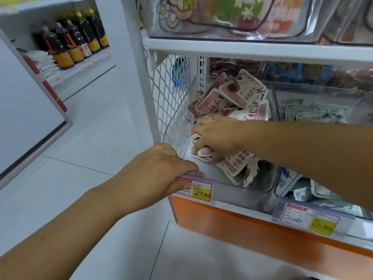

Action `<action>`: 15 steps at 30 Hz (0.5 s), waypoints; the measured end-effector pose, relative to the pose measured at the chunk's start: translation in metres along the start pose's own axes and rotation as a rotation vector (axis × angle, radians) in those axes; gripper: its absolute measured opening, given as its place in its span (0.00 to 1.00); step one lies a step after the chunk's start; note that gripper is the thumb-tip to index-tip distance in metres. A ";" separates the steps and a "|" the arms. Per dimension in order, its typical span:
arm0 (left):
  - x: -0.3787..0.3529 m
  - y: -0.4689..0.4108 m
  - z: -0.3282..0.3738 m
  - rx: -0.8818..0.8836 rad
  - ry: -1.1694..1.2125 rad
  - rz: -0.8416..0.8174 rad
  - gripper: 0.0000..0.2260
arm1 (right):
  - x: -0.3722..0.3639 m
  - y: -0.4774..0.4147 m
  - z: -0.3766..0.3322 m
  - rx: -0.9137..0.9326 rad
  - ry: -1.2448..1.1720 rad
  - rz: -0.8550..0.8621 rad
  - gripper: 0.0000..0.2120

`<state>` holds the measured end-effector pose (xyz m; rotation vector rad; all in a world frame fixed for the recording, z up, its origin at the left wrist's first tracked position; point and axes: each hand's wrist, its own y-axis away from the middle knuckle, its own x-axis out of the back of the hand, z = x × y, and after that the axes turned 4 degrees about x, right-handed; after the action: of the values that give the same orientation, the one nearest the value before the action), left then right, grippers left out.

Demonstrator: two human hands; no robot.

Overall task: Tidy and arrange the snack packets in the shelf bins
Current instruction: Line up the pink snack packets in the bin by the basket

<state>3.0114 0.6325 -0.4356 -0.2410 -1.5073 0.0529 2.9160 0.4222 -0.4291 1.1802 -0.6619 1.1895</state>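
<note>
Grips the front left corner of the clear bin [242, 189] with the left hand [159, 172], fingers curled over the rim just above the yellow price tag [200, 192] at the front edge of the shelf [222, 221]. Reaches into that bin with the right hand [216, 136] and clutches a few red-and-white snack packets [203, 153] near its front left, others piled toward the back. Looks also onto blue-and-white packets [314, 115] in the next bin rightward and dark bottles [74, 41] on a far shelf.
</note>
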 end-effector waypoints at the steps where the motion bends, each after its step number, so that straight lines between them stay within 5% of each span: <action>1: -0.002 -0.001 0.000 -0.016 -0.024 0.009 0.15 | 0.000 0.000 0.000 -0.009 -0.058 0.004 0.27; 10: -0.001 -0.001 0.002 -0.061 -0.085 0.026 0.17 | 0.026 0.023 -0.001 -0.114 -0.328 0.019 0.31; 15: -0.001 0.001 0.005 -0.059 -0.096 0.065 0.16 | 0.052 0.066 -0.001 -0.300 -0.484 0.083 0.23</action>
<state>3.0069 0.6336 -0.4364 -0.3389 -1.5977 0.0721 2.8698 0.4373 -0.3605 1.1968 -1.2193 0.8335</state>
